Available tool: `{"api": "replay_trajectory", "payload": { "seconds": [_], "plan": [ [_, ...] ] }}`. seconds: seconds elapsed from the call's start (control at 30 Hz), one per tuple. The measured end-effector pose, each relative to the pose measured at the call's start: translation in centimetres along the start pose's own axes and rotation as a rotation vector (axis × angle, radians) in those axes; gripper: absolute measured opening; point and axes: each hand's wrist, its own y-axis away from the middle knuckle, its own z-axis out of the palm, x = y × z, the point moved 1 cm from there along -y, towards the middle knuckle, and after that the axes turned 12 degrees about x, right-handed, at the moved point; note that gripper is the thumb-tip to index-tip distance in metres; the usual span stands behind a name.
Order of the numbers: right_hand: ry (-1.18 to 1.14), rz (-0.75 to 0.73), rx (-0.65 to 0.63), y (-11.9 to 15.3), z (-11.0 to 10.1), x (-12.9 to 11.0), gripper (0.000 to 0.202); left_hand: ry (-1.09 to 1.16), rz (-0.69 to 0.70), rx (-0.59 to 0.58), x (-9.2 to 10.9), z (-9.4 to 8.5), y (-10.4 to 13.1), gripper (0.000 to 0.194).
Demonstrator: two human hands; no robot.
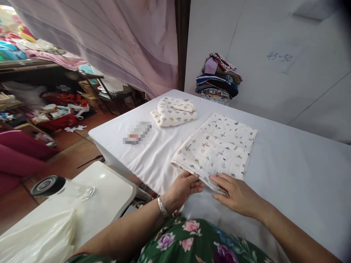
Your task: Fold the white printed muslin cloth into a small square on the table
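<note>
Fingers of both hands (189,186) (233,191) grasp the printed cloth's (219,146) near edge on white tabletop (296,175).

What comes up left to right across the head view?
Clear jar with a black lid → pixelated item → folded cream cloth with mushroom print → flat cream cloth with palm-tree print → handwritten "45-50" on the grey wall

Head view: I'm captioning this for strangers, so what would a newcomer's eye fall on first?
Probably the pale printed cloth on the white table, with the left hand and right hand at its near edge. Next, perhaps, the green floral clothing at bottom centre, then the pink curtain at upper left.
</note>
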Motion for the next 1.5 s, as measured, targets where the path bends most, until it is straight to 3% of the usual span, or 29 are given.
{"api": "replay_trajectory", "payload": {
  "seconds": [0.2, 0.47, 0.7, 1.2, 1.5],
  "plan": [
    [-0.136, 0.018, 0.133, -2.7, 0.5, -0.8, 0.018, -0.017, 0.010, 0.000, -0.2, 0.2, -0.1, 0.010],
    [-0.139, -0.071, 0.157, -4.1, 1.5, -1.0, 0.018, -0.038, 0.041, -0.001, -0.2, 0.2, 0.0, 0.012],
    [-0.179, -0.016, 0.263, -3.5, 1.5, -0.7, 0.017, -0.039, 0.038, -0.016, -0.4, 0.2, -0.3, 0.017],
    [0.067, -0.224, 0.216, -3.2, 2.3, -2.1, 0.016, -0.062, 0.065, -0.067, -0.2, 0.6, -0.2, 0.012],
    [0.096, -0.135, 0.168, -3.1, 2.6, -1.8, 0.010, 0.002, 0.021, -0.090, 0.2, 0.5, 0.2, 0.013]
  ]
}}
